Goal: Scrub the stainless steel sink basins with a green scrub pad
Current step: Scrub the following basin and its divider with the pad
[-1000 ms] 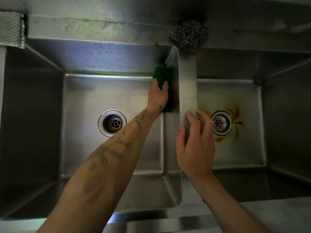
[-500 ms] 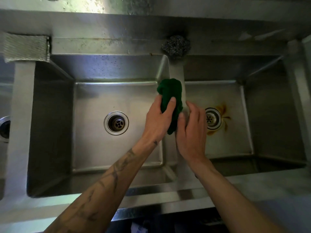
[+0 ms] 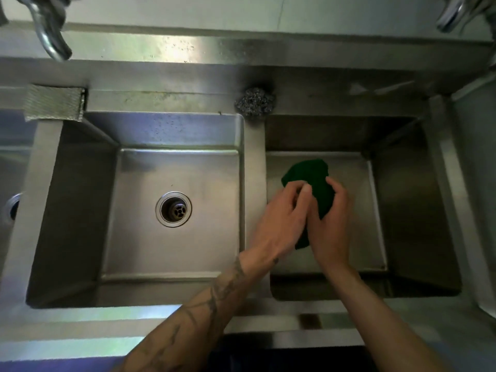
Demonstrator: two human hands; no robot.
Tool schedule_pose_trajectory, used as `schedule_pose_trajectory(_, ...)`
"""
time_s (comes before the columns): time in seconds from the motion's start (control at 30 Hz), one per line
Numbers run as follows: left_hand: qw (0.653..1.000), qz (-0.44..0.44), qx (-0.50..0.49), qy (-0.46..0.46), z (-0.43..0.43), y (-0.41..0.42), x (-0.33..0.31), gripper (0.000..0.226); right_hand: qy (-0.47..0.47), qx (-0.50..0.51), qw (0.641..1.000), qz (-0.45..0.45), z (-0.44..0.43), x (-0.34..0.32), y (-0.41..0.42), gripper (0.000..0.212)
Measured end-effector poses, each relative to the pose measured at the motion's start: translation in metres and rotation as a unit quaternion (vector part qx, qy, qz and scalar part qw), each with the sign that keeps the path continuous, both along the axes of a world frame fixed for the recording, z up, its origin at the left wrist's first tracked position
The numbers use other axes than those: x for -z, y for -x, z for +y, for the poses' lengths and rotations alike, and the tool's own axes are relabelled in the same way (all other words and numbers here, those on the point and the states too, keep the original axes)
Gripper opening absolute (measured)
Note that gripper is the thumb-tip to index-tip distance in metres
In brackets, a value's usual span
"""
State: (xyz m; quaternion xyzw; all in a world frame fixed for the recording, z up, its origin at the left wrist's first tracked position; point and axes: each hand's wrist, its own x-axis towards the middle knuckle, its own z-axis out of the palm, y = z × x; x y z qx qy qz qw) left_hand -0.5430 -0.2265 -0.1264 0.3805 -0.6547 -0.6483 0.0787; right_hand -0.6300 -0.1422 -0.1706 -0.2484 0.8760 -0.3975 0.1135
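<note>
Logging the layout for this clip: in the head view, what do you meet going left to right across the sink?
In order: left-edge drain, grey mesh pad, middle drain, steel wool ball, green scrub pad, right tap.

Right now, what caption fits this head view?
Left hand and right hand grip green scrub pad over right basin.

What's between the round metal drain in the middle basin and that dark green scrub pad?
In the head view: bare basin floor, then the steel divider separating the two basins, before the green scrub pad.
</note>
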Motion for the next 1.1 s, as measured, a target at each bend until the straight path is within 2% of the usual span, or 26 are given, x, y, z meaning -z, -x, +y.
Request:
schedule_pose_trajectory(0.1, 0.979, -0.071, -0.05, 0.185, -0.014, 0.005, 0.022, 0.031, -0.033, -0.015, 0.999, 0.019, -0.001, 0.033, 0.034, 0.045)
schedule_pose_trajectory(0.17, 0.936, -0.137, -0.089, 0.31, -0.026, 0.005, 0.032, 0.025, -0.05, -0.043, 0.998, 0.014, -0.008, 0.055, 0.05, 0.045)
schedule_pose_trajectory(0.23, 0.904, -0.19, -0.1, 0.37, -0.037, 0.007, 0.041, 0.027, -0.05, -0.083, 0.995, 0.008, -0.02, 0.074, 0.059, 0.046)
schedule_pose_trajectory(0.43, 0.869, -0.28, -0.035, 0.407, -0.046, 0.016, 0.062, 0.046, -0.036, -0.127, 0.991, -0.015, -0.061, 0.112, 0.076, 0.046)
schedule_pose_trajectory(0.57, 0.861, -0.282, -0.047, 0.421, -0.042, 0.016, 0.074, 0.049, -0.118, -0.14, 0.983, -0.03, -0.073, 0.147, 0.091, 0.049)
schedule_pose_trajectory(0.7, 0.856, -0.282, -0.053, 0.43, -0.043, 0.017, 0.079, 0.05, -0.156, -0.186, 0.969, 0.042, -0.083, 0.177, 0.098, 0.055)
schedule_pose_trajectory(0.83, 0.849, -0.279, -0.059, 0.445, -0.042, 0.018, 0.084, 0.05, -0.226, -0.246, 0.938, 0.089, -0.098, 0.211, 0.089, 0.073)
schedule_pose_trajectory(0.9, 0.842, -0.277, -0.063, 0.46, -0.043, 0.018, 0.088, 0.05, -0.242, -0.264, 0.924, 0.132, -0.097, 0.225, 0.089, 0.068)
schedule_pose_trajectory(1.0, 0.837, -0.275, -0.066, 0.469, -0.044, 0.018, 0.09, 0.05, -0.194, -0.261, 0.926, 0.19, -0.084, 0.235, 0.117, 0.05)
schedule_pose_trajectory(1.1, 0.839, -0.274, -0.055, 0.467, -0.045, 0.016, 0.09, 0.051, -0.184, -0.163, 0.954, 0.17, -0.08, 0.234, 0.154, 0.047)
